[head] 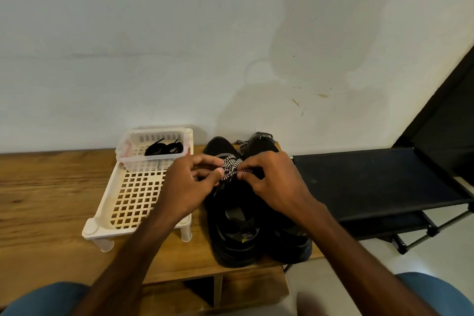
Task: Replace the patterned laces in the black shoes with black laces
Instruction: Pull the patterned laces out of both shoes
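Observation:
Two black shoes stand side by side on a wooden table, toes toward the wall. The left shoe [232,228] carries a black-and-white patterned lace [230,165] bunched over its tongue. My left hand [187,187] pinches that lace from the left with thumb and fingers. My right hand [274,182] pinches a thin strand of it from the right. The right shoe [289,241] lies mostly under my right arm; its own patterned lace [256,137] loops out near the toe. Black laces [164,149] lie coiled in a small clear basket [133,159].
The small basket sits on a cream perforated plastic rack [128,200] left of the shoes. The wooden table [46,200] runs off to the left. A black fabric shoe rack [372,182] stands to the right. A white wall is right behind. My knees show at the bottom.

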Available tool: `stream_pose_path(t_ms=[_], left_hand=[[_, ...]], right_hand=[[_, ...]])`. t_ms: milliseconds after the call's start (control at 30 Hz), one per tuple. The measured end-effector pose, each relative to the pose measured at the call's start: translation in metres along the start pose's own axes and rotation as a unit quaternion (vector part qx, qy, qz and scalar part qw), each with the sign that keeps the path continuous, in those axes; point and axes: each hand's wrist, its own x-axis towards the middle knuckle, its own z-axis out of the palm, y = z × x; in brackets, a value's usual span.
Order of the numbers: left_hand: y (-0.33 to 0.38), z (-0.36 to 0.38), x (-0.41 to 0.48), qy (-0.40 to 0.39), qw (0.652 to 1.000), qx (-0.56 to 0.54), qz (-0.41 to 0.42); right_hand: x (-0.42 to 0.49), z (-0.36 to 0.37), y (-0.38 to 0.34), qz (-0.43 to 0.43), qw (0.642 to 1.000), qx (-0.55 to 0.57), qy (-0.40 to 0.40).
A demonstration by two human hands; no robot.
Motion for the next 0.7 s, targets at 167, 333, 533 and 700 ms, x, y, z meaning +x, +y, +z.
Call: stream_pose_path(t_ms=[167,333,533,700], left_hand=[[0.001,0.009,0.0,-0.007,1.0,0.017,-0.006],[-0.002,0.012,0.006,-0.029,0.999,0.016,-0.023],[-0.006,0.011,0.008,-0.04,0.997,-0.039,-0.062],[-0.005,0.011,0.009,-0.022,0.984,-0.114,-0.134]], right_hand=[[-0.002,0.0,0.004,-0.009,1.0,0.018,0.015],[-0.002,0.005,0.007,0.014,0.998,0.037,0.04],[0.003,0.003,0.01,0.045,0.995,0.081,0.034],[0.005,-0.008,0.015,0.068,0.983,0.155,0.067]])
